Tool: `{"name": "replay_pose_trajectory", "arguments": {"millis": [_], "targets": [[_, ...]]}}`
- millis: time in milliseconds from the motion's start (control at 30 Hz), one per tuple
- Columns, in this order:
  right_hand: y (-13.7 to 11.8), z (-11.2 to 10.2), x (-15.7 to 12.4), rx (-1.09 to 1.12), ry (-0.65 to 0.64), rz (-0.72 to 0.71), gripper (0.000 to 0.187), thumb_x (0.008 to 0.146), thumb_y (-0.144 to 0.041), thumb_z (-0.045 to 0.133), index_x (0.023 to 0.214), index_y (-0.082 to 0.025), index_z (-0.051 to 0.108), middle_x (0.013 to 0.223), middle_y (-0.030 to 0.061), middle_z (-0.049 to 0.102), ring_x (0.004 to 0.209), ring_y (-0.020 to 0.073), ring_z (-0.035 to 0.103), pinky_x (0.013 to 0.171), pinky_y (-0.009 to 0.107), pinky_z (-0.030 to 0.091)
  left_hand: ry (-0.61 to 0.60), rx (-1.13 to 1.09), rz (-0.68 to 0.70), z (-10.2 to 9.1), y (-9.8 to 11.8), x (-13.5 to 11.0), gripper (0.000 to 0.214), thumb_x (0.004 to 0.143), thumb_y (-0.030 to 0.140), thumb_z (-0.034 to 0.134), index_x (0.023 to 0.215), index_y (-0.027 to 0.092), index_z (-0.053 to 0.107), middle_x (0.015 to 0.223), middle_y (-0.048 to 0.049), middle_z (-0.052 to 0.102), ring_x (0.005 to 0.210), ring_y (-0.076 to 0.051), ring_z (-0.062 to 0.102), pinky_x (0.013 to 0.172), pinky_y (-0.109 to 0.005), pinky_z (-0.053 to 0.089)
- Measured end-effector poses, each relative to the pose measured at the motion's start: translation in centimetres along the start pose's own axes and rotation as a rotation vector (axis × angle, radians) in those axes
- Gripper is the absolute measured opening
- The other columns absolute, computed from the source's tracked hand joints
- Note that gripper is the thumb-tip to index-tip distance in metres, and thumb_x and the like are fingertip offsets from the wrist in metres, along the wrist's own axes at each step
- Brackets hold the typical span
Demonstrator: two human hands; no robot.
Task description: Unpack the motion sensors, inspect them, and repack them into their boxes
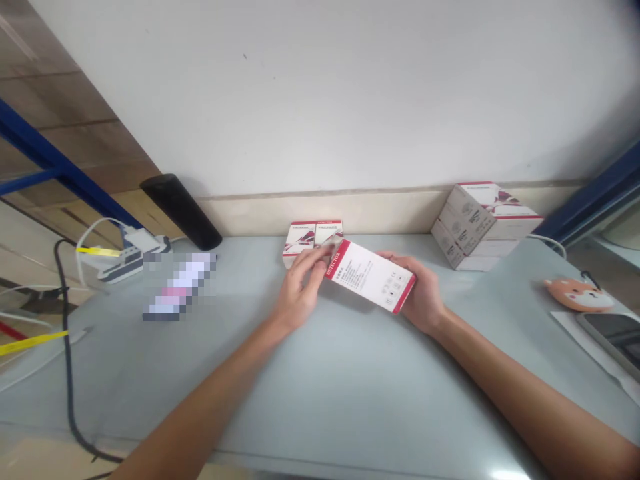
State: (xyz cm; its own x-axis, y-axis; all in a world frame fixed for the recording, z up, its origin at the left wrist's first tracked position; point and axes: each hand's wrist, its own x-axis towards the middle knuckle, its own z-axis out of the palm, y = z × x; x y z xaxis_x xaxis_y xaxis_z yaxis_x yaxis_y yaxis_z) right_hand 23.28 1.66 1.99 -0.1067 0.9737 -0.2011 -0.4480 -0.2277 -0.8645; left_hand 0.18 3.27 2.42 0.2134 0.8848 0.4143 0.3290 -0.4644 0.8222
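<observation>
A white carton with red edges and the word DETECTOR [371,275] is held just above the grey table [320,387], tilted down to the right. My right hand [423,293] cups its right end from below. My left hand [299,288] pinches the flap at its left end with thumb and fingertips. Two similar small cartons [311,239] stand side by side right behind it, against the wall.
A stack of the same white-and-red cartons [477,227] sits at the back right. A black cylinder [181,210] leans at the back left, next to a power strip with cables [127,257]. An orange animal-shaped item [577,295] and a phone [613,337] lie at the right.
</observation>
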Motion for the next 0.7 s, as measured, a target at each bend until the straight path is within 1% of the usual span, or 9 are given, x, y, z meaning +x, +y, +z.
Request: {"name": "replay_pose_trajectory", "arguments": {"millis": [67, 100, 200, 300, 367, 500, 600, 700], "targets": [[0.1, -0.1, 0.0, -0.016, -0.007, 0.001, 0.031, 0.079, -0.047, 0.067, 0.096, -0.021, 0.067, 0.089, 0.005, 0.069, 0.077, 0.0239, 0.063, 0.064, 0.033, 0.043, -0.008, -0.076, -0.053, 0.1, 0.0, -0.1, 0.044, 0.105, 0.043, 0.05, 0.146, 0.03, 0.061, 0.142, -0.0064, 0.065, 0.138, -0.025, 0.056, 0.117, -0.042, 0.044], [0.2, -0.1, 0.0, -0.022, -0.014, 0.004, 0.031, 0.079, -0.047, 0.068, 0.097, -0.021, 0.067, 0.088, 0.0045, 0.069, 0.077, 0.0237, 0.063, 0.064, 0.032, 0.042, -0.001, -0.105, -0.073, 0.1, -0.1, 0.0, 0.046, 0.104, 0.045, 0.051, 0.148, 0.031, 0.06, 0.144, -0.0063, 0.064, 0.138, -0.026, 0.056, 0.116, -0.042, 0.045], [0.7, -0.3, 0.1, -0.067, -0.046, -0.014, 0.032, 0.081, -0.047, 0.069, 0.102, -0.022, 0.068, 0.088, 0.0037, 0.069, 0.078, 0.0234, 0.062, 0.064, 0.032, 0.042, 0.018, -0.199, -0.148, -0.1, -0.5, 0.2, 0.047, 0.1, 0.045, 0.06, 0.143, 0.028, 0.065, 0.14, -0.0074, 0.068, 0.13, -0.028, 0.062, 0.112, -0.044, 0.049], [1.0, -0.4, 0.1, -0.139, -0.069, -0.051, 0.029, 0.082, -0.044, 0.068, 0.101, -0.022, 0.069, 0.087, 0.0034, 0.068, 0.077, 0.0222, 0.06, 0.064, 0.031, 0.04, -0.045, -0.305, -0.241, -0.4, -0.5, 0.6, 0.049, 0.096, 0.044, 0.065, 0.142, 0.026, 0.066, 0.133, -0.0078, 0.073, 0.13, -0.03, 0.063, 0.11, -0.046, 0.05], [1.0, -0.4, 0.1, -0.165, -0.084, -0.061, 0.027, 0.084, -0.043, 0.067, 0.1, -0.022, 0.069, 0.086, 0.0028, 0.067, 0.075, 0.0213, 0.059, 0.064, 0.03, 0.039, -0.06, -0.333, -0.267, -0.4, -0.3, 0.8, 0.048, 0.096, 0.045, 0.065, 0.139, 0.025, 0.066, 0.131, -0.0078, 0.074, 0.129, -0.03, 0.064, 0.107, -0.044, 0.053], [1.0, -0.4, 0.1, -0.168, -0.085, -0.059, 0.025, 0.085, -0.043, 0.066, 0.098, -0.022, 0.069, 0.086, 0.0026, 0.067, 0.076, 0.0208, 0.059, 0.064, 0.03, 0.039, -0.08, -0.318, -0.3, -0.5, 0.1, 0.8, 0.046, 0.095, 0.044, 0.064, 0.138, 0.026, 0.066, 0.121, -0.0073, 0.076, 0.12, -0.03, 0.069, 0.098, -0.041, 0.056], [0.9, -0.4, 0.1, -0.165, -0.069, -0.055, 0.026, 0.083, -0.044, 0.067, 0.096, -0.022, 0.07, 0.085, 0.0028, 0.067, 0.076, 0.021, 0.058, 0.065, 0.031, 0.039, -0.078, -0.348, -0.329, -0.5, 0.0, 0.8, 0.044, 0.095, 0.043, 0.064, 0.136, 0.029, 0.065, 0.115, -0.005, 0.077, 0.112, -0.028, 0.071, 0.093, -0.039, 0.056], [0.9, -0.4, 0.2, -0.169, -0.059, -0.048, 0.027, 0.082, -0.044, 0.067, 0.097, -0.021, 0.071, 0.086, 0.0034, 0.067, 0.078, 0.0217, 0.059, 0.065, 0.031, 0.04, -0.057, -0.406, -0.367, -0.4, -0.4, 0.7, 0.036, 0.094, 0.042, 0.064, 0.127, 0.028, 0.067, 0.109, -0.0025, 0.077, 0.103, -0.025, 0.071, 0.09, -0.037, 0.053]]}}
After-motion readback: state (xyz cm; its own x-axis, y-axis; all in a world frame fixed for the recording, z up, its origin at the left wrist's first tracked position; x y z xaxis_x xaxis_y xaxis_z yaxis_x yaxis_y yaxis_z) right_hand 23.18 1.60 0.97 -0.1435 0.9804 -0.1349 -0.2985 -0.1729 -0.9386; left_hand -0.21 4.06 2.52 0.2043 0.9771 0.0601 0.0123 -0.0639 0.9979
